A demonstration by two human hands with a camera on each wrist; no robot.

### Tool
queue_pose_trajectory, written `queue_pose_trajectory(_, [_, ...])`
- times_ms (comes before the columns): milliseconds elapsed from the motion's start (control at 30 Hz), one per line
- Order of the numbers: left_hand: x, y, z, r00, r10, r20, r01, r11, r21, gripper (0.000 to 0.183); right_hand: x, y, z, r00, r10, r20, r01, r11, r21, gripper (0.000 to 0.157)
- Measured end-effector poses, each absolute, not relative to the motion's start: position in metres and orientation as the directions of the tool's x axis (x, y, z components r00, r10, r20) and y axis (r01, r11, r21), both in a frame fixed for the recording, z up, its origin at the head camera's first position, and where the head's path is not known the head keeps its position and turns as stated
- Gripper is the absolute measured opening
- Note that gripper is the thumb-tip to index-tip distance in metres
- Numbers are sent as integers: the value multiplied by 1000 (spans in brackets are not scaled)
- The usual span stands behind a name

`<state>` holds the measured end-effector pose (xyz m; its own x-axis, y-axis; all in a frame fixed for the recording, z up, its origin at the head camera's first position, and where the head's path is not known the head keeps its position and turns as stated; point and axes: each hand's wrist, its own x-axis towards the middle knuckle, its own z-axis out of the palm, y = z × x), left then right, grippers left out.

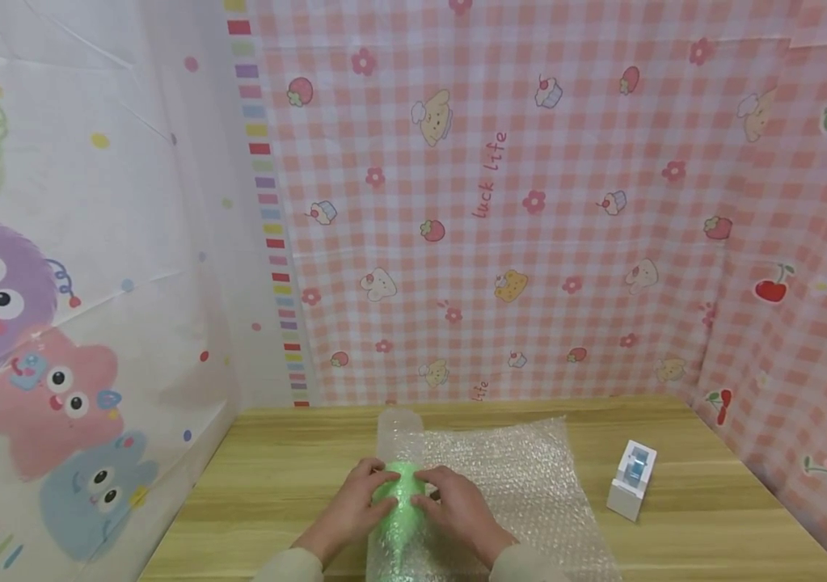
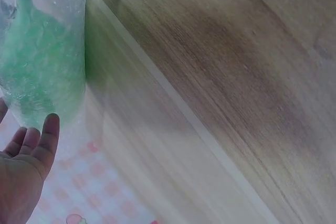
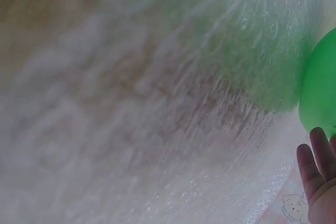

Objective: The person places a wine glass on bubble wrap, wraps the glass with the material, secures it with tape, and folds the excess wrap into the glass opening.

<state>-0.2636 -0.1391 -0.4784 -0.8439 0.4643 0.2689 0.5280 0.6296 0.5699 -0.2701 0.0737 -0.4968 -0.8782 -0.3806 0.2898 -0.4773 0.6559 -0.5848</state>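
A green, rounded thing that narrows to a thin stem point(image 1: 398, 556) lies wrapped in clear bubble wrap point(image 1: 529, 493) on the wooden table. Its bare, smooth green end point(image 3: 320, 87) shows in the right wrist view. My left hand point(image 1: 355, 501) rests on the left side of the roll, thumb and forefinger apart on top. From the right side my right hand point(image 1: 460, 509) touches the roll, its thumb and forefinger also spaced apart. In both wrist views the visible fingers point(image 2: 48, 140) are mostly straight. The stem runs toward me inside the wrap.
A white tape dispenser point(image 1: 631, 481) with a light-blue roll stands to the right on the wooden table point(image 1: 260, 477). Bubble wrap spreads flat right of the roll, and a tube of it point(image 1: 400, 428) extends beyond my hands. Patterned cloths point(image 1: 500, 242) hang behind and on both sides.
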Motion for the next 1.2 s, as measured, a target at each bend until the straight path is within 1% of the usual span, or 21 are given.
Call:
queue_pose_trajectory(333, [-262,-134,-477,-829,473,298,555,630,543,33,-269,78,-498,-885,-382,265,-461,642,-613,43])
queue_pose_trajectory(533, [-261,-133,-478,-821,482,307,568,631,528,36,-269,81,-499,-881,-382,278,-468,621,-629,42])
queue_pose_trajectory(833, [-265,-129,-478,-778,527,342,627,678,382,32,-272,82,-498,-878,-389,279,-475,638,-605,35])
queue_pose_trajectory(1033, [-265,-130,-479,-782,515,350,622,665,412,40,-271,81,-501,-864,-389,318,-502,641,-580,35])
queue_pose_trajectory(1200, [-264,-132,-478,-783,527,332,622,666,412,34,-271,80,-502,-844,-400,357,-535,662,-524,36])
